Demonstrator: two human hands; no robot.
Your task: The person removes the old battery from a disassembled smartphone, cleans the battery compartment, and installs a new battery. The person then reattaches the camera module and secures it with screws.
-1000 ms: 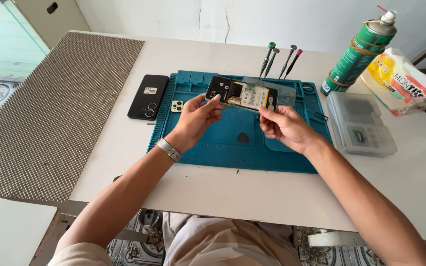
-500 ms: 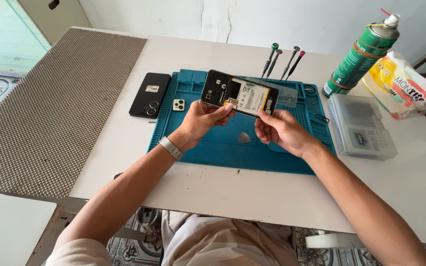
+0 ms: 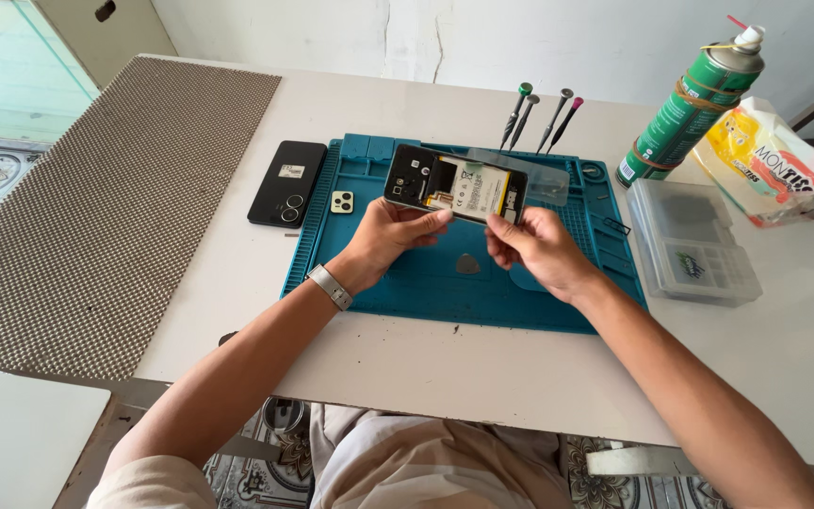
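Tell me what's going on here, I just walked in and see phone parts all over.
A person holds an opened phone, its back off and battery showing, in both hands above a blue work mat. The left hand grips its near edge; the right hand pinches the end. A black back cover lies left of the mat, with screwdrivers behind.

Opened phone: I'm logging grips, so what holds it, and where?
Both hands hold the phone: left hand at its near-left edge, right hand at its near-right corner.
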